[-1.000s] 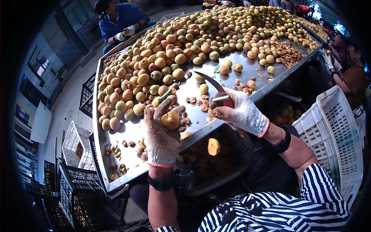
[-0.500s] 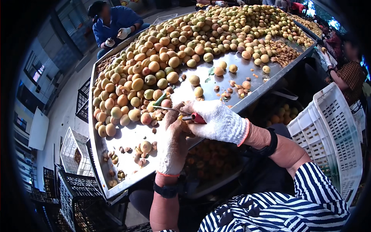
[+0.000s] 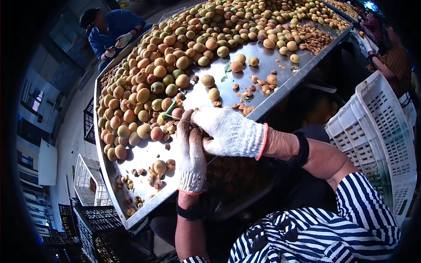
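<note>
Head view: right hand folded against left hand; can't tell what, if anything, either grip holds. Nearest fruit: on table, just past left hand. I'd brace left, keep right's movements short.

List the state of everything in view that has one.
Left hand: gloved, stained; grip hidden.
Right hand: gloved, curled against the left; grip hidden.
Round fruits: whole, heaped.
Metal table: partly covered.
Brown fruit scraps: loose, scattered.
Green leaf: detached, lying on the table.
White crate at right: slotted.
</note>
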Tool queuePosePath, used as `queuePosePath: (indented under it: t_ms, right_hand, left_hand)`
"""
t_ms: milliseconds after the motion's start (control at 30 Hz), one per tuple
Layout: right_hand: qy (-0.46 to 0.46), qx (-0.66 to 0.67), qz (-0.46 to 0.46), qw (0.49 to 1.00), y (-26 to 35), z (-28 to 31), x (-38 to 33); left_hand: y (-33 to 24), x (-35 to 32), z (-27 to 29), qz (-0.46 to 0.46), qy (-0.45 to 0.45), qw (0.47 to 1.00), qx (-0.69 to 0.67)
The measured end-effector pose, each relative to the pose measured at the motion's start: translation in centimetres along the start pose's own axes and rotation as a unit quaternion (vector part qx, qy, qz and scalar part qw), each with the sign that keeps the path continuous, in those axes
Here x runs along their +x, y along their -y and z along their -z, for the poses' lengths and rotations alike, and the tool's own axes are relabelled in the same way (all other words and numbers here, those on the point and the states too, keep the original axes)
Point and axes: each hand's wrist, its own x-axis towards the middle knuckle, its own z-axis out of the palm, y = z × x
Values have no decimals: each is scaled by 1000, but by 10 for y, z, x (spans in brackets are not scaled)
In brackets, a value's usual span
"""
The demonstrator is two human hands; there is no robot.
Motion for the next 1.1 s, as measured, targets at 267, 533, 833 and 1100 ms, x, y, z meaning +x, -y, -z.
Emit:
queuePosePath:
  t_ms: [267, 533, 833, 1100]
  right_hand:
    - [12, 17, -4, 1000, -8, 0, -6]
    - [-51, 49, 36, 997, 1, -1, -10]
    - [-141, 76, -6, 987, -13, -19, 2]
    - [-100, 343, -271, 894, -34, 6, 10]
  left_hand:
    - [10, -4, 0, -123, -38, 956, 263]
    - [13, 3, -2, 31, -52, 980, -191]
    - [10, -6, -20, -87, -104, 991, 3]
    - [3, -6, -15, -35, -54, 991, -119]
